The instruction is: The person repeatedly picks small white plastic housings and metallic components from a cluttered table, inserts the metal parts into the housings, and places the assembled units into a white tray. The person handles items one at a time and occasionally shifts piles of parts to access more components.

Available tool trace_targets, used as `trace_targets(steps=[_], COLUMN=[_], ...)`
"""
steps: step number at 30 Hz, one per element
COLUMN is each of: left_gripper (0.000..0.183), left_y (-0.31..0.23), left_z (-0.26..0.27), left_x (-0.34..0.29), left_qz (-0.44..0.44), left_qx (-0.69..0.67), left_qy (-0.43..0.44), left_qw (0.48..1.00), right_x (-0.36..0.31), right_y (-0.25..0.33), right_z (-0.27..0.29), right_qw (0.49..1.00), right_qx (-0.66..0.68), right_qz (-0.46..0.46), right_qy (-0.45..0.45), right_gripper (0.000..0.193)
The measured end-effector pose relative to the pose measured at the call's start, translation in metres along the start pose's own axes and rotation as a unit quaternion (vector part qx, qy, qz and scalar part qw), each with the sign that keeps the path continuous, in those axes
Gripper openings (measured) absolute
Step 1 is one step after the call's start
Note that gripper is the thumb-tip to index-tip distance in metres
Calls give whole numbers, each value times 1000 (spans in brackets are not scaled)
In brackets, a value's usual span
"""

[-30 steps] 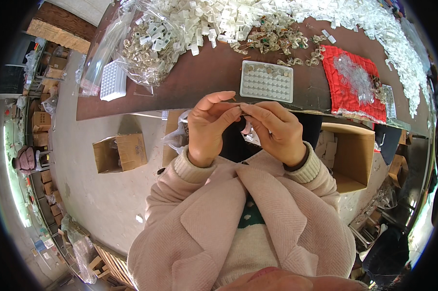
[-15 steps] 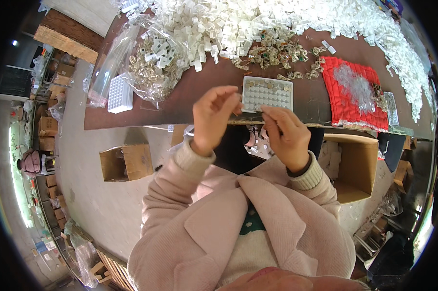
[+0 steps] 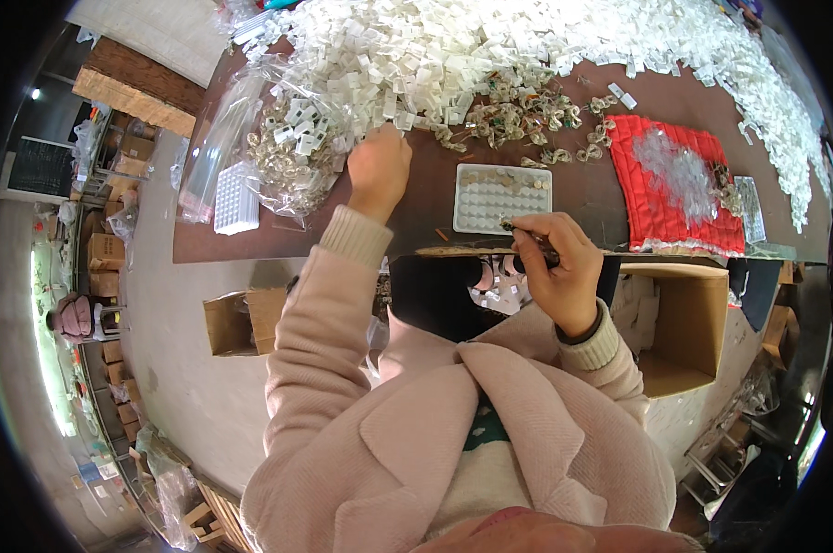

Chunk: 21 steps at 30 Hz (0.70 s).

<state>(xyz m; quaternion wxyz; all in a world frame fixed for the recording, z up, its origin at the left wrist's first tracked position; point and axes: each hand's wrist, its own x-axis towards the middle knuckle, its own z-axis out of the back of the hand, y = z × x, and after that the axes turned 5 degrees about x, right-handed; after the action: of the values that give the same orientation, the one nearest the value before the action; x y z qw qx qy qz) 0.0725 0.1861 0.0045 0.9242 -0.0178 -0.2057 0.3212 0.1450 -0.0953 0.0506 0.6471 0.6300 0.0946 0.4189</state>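
My left hand [image 3: 378, 170] reaches to the near edge of a heap of small white plastic pieces [image 3: 490, 28]. Its fingers are bent together at the heap, and whatever they pinch is hidden. My right hand [image 3: 559, 263] is closed near the table's front edge, pinching a small dark electronic-looking part [image 3: 507, 224] between thumb and forefinger. That part is at the lower right of a white tray [image 3: 467, 227] with rows of small pockets; several small round discs lie in its upper rows. Beyond the tray lies a tangle of small wired parts [image 3: 518, 115].
A clear bag [image 3: 287, 157] of parts and a stack of white trays [image 3: 237, 198] stand at the left of the brown table [image 3: 416, 198]. On the right, a red cloth [image 3: 633, 184] carries clear pieces. Cardboard boxes [image 3: 679, 323] sit below the table edge.
My left hand has moved away from my right hand, forward and to the left, up to the white heap. The right hand stays near the tray, slightly lower, with the dark part now showing.
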Motion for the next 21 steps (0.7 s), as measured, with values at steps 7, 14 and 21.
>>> trace_targets(steps=[7, 14, 21], left_gripper=[19, 22, 40], left_y=[-33, -45, -68], left_z=[79, 93, 79], left_x=[-77, -112, -141], left_qz=[-127, -97, 50], left_qx=[-327, -568, -748], left_qy=[70, 9, -10], left_qw=[934, 817, 661], right_x=[9, 5, -11], right_y=[-4, 10, 14], right_z=[-10, -28, -48], right_qw=[989, 987, 981], right_qx=[146, 147, 190], right_qz=[16, 48, 31], right_qy=[6, 51, -27], right_gripper=[18, 18, 17])
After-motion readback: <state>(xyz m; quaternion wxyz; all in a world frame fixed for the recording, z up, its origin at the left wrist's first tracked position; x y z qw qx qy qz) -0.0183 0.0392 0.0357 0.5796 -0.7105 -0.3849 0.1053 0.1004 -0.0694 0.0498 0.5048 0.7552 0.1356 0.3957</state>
